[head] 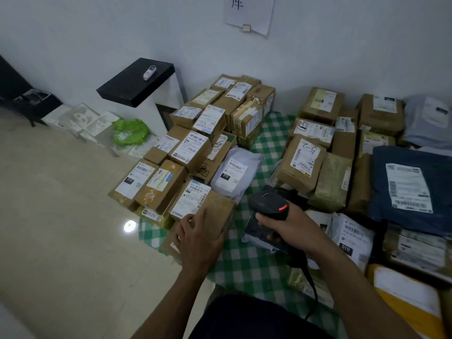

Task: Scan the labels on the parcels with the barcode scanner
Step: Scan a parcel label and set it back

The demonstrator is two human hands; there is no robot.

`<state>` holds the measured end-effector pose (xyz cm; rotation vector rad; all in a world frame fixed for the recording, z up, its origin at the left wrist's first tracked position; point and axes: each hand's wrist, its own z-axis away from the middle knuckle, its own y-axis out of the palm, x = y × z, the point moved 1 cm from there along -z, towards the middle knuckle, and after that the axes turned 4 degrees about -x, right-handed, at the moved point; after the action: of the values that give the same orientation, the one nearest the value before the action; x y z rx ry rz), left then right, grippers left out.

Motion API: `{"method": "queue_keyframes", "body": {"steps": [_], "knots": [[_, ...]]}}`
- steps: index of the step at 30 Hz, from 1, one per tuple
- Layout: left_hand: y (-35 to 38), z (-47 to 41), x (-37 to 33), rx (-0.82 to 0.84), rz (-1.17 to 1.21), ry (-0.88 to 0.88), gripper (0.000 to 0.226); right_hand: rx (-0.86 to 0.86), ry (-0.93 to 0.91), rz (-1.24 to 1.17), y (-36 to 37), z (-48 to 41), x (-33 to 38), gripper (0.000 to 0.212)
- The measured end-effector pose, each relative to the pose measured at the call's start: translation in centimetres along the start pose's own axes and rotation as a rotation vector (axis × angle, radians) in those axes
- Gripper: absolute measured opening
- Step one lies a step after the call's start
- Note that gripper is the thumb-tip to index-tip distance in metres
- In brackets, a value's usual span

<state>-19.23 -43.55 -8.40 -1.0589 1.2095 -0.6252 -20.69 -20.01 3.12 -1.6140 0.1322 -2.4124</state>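
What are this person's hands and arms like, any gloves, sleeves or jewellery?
The left hand and right hand are bare, with no gloves. Both forearms are uncovered as far as the picture reaches, so no sleeves appear. No watch, bracelet or ring is visible. Only some dark clothing shows, low between the arms.

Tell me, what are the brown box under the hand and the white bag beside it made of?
The box looks like matte brown cardboard, with dull, scuffed faces. The bag seems thin, soft plastic: wrinkled and slightly shiny.
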Motion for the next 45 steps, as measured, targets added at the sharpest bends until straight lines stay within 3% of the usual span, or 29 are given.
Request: {"method": "queue_keyframes", "body": {"steps": [9, 17, 22, 25, 29, 34, 39, 43, 45], "knots": [[1.1, -1.7, -1.2, -0.046, -0.06, 0.031, 0.095, -0.024, 0.011, 0.022, -0.6, 0.5, -0.6, 0.027], [0.7, -2.1, -1.6, 0.036, -0.031, 0.035, 0.106, -0.048, 0.043, -0.055, -1.0, 0.5, -1.5, 0.025], [-0.9, -2.8, -5.0, -0.046, -0.049, 0.218, 0.1, -0.109, 0.084, -0.093, -1.9, 0.6, -2.4, 0.023], [-0.9, -3.7, -6.4, 0.061, -0.051, 0.179, 0.095, -0.15, 0.099, -0.111, -2.9, 0.6, -2.9, 0.022], [-0.9, -4.3, -6.4, 0.137, -0.063, 0.149, 0.063, -0.175, 0.114, -0.126, -3.6, 0.4, -3.5, 0.022], [-1.8, -4.9, -5.5, 0.263, -0.104, 0.087, 0.077, -0.128, 0.107, -0.106, -2.6, -0.7, -3.0, 0.026], [-4.7, -5.5, -5.3, 0.318, 0.129, 0.093, 0.077, -0.058, 0.092, -0.064, -0.7, -1.9, -2.0, 0.025], [-9.2, -7.8, -4.4, 0.292, 0.526, -0.096, 0.066, -0.028, 0.064, -0.044, 0.3, -2.4, -1.4, 0.02], [-10.8, -9.4, -3.3, 0.246, 0.572, -0.128, 0.059, -0.008, 0.065, -0.054, 0.8, -2.6, -1.1, 0.02]]}}
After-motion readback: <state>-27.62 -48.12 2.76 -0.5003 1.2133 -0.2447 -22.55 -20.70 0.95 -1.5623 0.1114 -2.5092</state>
